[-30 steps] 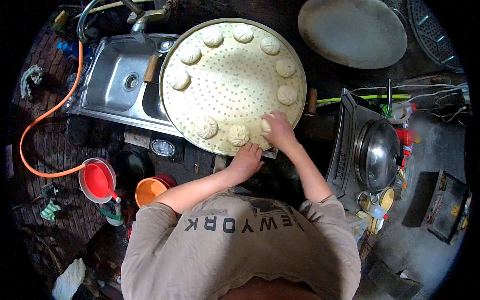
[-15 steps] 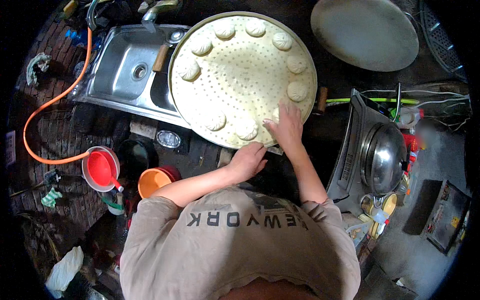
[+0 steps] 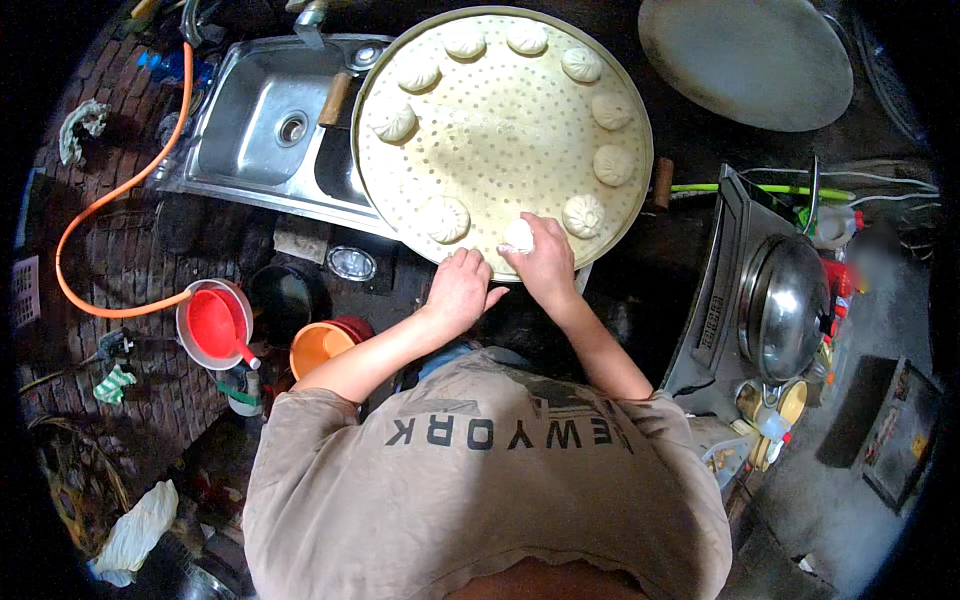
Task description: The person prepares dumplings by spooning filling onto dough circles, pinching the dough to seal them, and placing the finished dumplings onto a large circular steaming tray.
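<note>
Head view, looking down over person in tan T-shirt.

R hand [image 3: 545, 262] at near rim of large round perforated cream steamer tray [image 3: 500, 135]; fingers curled around a small white raw dough bun [image 3: 518, 235], clamped on it, bun just over tray's near edge. L hand [image 3: 458, 292] just beside R, at tray's near edge, fingers loosely curled; can't tell whether it grips the rim or only rests there.

Tray lies partly over the right basin of the double stainless-steel sink [image 3: 262, 125], which sits at the left of the tray. Pleated white buns ring the tray rim: one at near right [image 3: 583, 214] just beside the held bun, one at near left [image 3: 447, 218], others up the right side [image 3: 613, 165] and along far rim [image 3: 526, 37]. Centre of tray bare.

Wooden handle [image 3: 334, 99] pokes out under tray's left edge, over sink. Second round grey tray [image 3: 745, 60] at far right, apart from the first. Shiny domed metal pot lid [image 3: 783, 305] on stove unit, right side. Floor at left: red plastic funnel [image 3: 212, 322], round orange plastic bowl [image 3: 318, 347], orange hose [image 3: 110, 195] looping across brick.
</note>
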Demonstrator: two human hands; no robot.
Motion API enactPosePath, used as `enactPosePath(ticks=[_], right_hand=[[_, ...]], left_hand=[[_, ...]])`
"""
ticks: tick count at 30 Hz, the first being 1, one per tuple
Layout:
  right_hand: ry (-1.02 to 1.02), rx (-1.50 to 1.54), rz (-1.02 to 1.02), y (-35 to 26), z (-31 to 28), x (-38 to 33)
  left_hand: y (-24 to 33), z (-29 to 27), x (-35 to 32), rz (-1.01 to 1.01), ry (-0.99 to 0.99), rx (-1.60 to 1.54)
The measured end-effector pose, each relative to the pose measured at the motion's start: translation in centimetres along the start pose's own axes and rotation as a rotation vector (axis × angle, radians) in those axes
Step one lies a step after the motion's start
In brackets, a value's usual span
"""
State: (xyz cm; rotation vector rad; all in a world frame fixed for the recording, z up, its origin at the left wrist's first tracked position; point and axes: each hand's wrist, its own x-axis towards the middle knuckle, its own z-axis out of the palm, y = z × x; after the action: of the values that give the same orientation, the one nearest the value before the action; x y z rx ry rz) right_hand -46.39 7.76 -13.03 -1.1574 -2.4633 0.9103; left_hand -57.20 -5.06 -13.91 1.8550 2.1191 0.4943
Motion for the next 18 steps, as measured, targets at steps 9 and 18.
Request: enactPosePath(ticks=[9,18], right_hand=[[-0.023,-0.159,0.013,-0.9,0.5,-0.7],[0.057,-0.314,-0.065,4.7,-6.7,3.7]], left_hand=[[0.0,-0.6,-0.2,0.025,-0.029,0.003],[-6.3,-4.6,4.6,0.111,0.164,0.091]])
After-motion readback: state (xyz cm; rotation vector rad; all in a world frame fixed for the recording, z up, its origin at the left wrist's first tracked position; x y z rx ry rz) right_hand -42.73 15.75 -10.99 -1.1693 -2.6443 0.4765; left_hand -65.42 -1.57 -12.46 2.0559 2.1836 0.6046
